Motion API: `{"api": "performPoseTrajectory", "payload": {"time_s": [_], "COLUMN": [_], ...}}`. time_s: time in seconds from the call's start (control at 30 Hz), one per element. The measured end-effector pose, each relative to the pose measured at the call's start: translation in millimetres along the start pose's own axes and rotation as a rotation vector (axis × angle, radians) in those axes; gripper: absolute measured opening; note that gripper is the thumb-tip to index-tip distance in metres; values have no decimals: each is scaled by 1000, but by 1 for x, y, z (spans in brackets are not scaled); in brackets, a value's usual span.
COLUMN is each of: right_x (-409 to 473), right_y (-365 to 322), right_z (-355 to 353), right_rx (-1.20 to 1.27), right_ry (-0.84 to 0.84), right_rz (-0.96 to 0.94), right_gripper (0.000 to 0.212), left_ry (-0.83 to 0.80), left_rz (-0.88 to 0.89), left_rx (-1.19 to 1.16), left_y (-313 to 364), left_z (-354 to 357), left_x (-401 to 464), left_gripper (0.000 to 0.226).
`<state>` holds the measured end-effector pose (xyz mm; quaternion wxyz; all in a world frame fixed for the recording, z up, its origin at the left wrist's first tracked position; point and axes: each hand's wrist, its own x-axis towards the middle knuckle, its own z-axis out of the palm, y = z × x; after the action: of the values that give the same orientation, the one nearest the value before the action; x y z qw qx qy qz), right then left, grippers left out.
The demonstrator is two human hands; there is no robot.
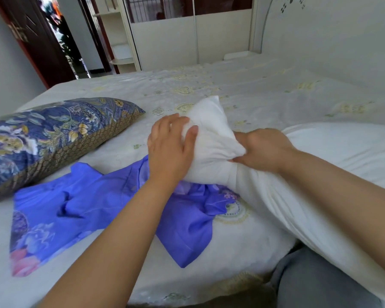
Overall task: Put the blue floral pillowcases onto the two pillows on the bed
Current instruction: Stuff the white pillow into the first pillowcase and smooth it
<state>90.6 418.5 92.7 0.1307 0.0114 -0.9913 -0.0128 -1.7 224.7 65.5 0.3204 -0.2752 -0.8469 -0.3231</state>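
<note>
- The left hand (169, 147) presses the near end of the white pillow (211, 138), its fingers (165, 123) spread fairly straight over the corner and the thumb laid across the fabric.
- The right hand (265, 147) grips the same pillow a little farther along, fingers curled and squeezing it into a narrow neck.
- The pillow's long axis runs from the bunched corner between the hands back toward the person's right side, where its bulk lies across the bed (231, 90) and under the right forearm.
- The blue floral pillowcase (87, 207) lies crumpled flat on the bed, just below and to the left of the left-hand fingers; part of it is tucked beneath the pillow's squeezed end.
- The left hand is nearer to the case; I judge it would open the mouth, though where the opening lies cannot be told.
- Beyond the left-hand fingers, a patterned pillow (53, 134) rests, already covered in a darker floral print.
</note>
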Motion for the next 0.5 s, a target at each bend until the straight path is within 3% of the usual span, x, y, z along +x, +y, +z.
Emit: {"api": "performPoseTrajectory", "payload": {"time_s": [0.1, 0.17, 0.27, 0.37, 0.43, 0.5], "right_x": [22, 31, 39, 43, 41, 37], "right_y": [-8, -17, -31, -42, -46, -50], "right_z": [-2, 10, 39, 54, 54, 51], "right_rx": [31, 58, 59, 27, 0, -20], "right_ry": [43, -2, -96, -107, -101, -96], "right_rz": [91, 121, 153, 170, 176, 175], "right_gripper": [59, 67, 88, 100, 100, 97], "left_ry": [-51, -216, -487, -656, -559, -323], "left_rz": [-480, -725, -885, -932, -994, -1096], "left_rx": [-43, 0, -68, -177, -318, -642], "left_y": [-41, -69, -93, -103, -103, -100], "left_z": [-16, -20, -22, -25, -27, -30], "left_x": [11, 7, -14, -31, -32, -26], "left_gripper": [56, 68, 80, 39, 21, 17]}}
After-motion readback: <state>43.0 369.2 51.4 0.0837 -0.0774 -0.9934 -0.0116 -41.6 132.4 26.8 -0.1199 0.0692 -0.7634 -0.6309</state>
